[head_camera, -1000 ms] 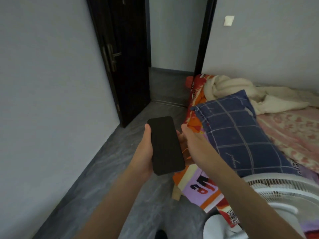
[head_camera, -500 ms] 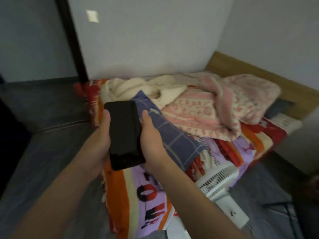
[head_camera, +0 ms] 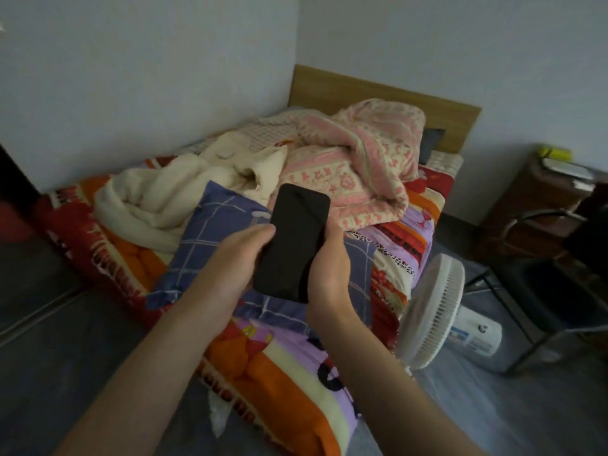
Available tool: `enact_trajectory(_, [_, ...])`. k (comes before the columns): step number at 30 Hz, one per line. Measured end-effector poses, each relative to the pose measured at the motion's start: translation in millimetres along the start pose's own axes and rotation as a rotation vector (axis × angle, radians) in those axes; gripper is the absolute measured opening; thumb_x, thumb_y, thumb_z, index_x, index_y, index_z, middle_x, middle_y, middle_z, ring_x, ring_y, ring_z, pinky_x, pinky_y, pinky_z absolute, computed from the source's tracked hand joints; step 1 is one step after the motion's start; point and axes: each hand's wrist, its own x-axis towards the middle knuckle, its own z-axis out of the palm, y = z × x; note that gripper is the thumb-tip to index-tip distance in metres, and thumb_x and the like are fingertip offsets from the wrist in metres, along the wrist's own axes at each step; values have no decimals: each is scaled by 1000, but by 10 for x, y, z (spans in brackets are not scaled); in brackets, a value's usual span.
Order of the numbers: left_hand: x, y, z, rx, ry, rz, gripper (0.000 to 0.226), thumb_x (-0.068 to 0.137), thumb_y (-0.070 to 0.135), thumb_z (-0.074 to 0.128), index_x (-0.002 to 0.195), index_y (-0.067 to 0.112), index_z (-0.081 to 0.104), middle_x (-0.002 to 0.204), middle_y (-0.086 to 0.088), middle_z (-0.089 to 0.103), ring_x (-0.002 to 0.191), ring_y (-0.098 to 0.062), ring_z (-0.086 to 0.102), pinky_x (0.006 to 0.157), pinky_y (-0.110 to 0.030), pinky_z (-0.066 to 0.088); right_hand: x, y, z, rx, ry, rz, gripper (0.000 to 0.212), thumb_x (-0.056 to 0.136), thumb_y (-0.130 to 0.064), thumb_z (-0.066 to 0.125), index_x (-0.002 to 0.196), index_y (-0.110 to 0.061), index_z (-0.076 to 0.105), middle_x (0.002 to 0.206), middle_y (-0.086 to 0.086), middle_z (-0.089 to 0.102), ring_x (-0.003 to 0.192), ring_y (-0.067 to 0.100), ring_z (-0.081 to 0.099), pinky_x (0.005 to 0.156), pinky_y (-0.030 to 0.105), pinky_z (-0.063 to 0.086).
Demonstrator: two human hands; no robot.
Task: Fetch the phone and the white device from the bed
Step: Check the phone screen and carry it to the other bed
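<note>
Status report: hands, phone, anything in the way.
Left hand and right hand both gripping the phone, screen dark. White device not spotted on the bed. Pillow and heaped blankets may hide it.

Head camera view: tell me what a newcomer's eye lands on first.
A dark phone held in both hands, left hand and right hand, at centre frame. Behind it sprawls the bed, piled with a pink quilt and a blue checked pillow. A white fan stands at its right.
</note>
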Motion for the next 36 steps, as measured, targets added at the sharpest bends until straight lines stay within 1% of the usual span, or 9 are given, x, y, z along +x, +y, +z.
enact_trajectory(3, [-127,83,-517,148,-107,30,20,83,41,59,78,44,78,89,7,80,89,-15,75,94,-45,54,-249,129,451,31,80,24,47,96,-62,39,104,-32,74,91,-4,77,78,14,75,58,25,55])
enact_trajectory(7, [-42,110,-1009,178,-137,43,14,98,32,55,102,38,68,98,11,74,97,-12,70,94,-39,54,-341,272,1012,25,87,44,54,96,-63,38,123,-27,69,106,2,76,92,20,73,74,33,59])
enact_trajectory(10, [94,171,-1353,180,-113,52,12,101,30,51,108,36,58,106,6,69,101,-15,66,96,-42,52,-271,362,1435,-15,69,19,57,95,-65,36,121,-27,70,109,2,75,93,19,73,67,29,59])
enact_trajectory(13, [302,272,-1690,99,-113,48,23,103,26,50,122,20,62,114,-6,72,104,-22,70,96,-47,54,-167,408,1861,-138,76,7,80,81,-77,30,134,-24,59,133,7,62,117,26,61,99,48,51])
enact_trajectory(16, [617,340,-2022,16,-114,62,23,102,18,51,121,18,65,113,-7,76,103,-24,73,92,-44,58,90,409,2234,-193,43,2,97,67,-80,28,141,-23,53,143,9,54,125,29,56,105,52,46])
enact_trajectory(20, [1226,470,-2492,-50,-113,58,20,102,18,52,106,29,69,93,3,81,85,-14,77,66,-31,63,670,396,2649,-220,-64,-96,55,94,-63,29,103,-33,75,93,-10,80,82,2,74,73,28,58])
enact_trajectory(23, [1740,648,-2843,-57,-100,48,20,100,21,54,101,32,71,86,5,81,78,-13,78,55,-28,60,1111,362,3052,-162,-87,-124,51,102,-51,30,90,-31,75,72,-17,78,67,0,73,63,26,58])
enact_trajectory(29, [2586,942,-3478,-95,18,0,21,96,29,58,87,37,75,88,1,81,82,-20,78,63,-36,61,1745,377,3954,-185,-173,-127,32,97,-37,47,86,-26,74,76,-10,77,72,8,74,56,23,56])
enact_trajectory(36, [3289,1015,-4112,-225,85,-103,31,96,45,53,111,24,71,107,-12,77,99,-31,73,93,-54,56,2255,442,4771,-335,-298,-64,25,99,-32,48,114,-24,67,102,-2,73,90,13,71,67,31,60])
